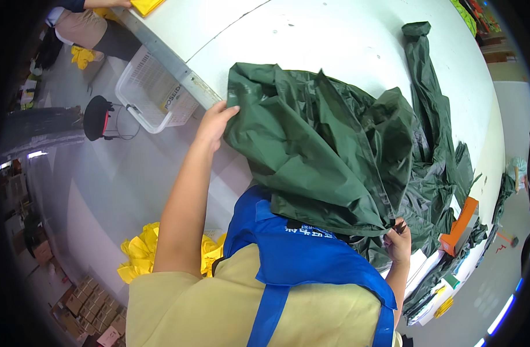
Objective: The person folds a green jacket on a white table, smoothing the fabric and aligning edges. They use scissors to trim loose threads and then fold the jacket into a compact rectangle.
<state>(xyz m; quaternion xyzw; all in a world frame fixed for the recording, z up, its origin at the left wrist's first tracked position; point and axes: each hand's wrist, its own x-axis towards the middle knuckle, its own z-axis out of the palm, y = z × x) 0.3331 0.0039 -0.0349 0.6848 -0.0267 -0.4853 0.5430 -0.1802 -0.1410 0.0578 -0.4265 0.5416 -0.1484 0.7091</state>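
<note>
A dark green waterproof garment (302,130), thin and creased, is spread in front of me over the near edge of the white table. My left hand (214,122) grips its left edge, thumb on top. At the lower right, my right hand (398,238) pinches a seam or hem of the same garment; the fingertips are partly hidden by the fabric. To the right lies more green fabric (432,179), with a long sleeve-like piece (420,63) stretching across the table. Whether that belongs to the garment I hold, I cannot tell.
An orange object (460,225) lies on the table's right side near folded green fabric. Off the left edge stand a white basket (152,87) and a black stool (98,117). Yellow fabric (140,254) is by my left side. Another person's hand (115,3) touches yellow cloth at top left.
</note>
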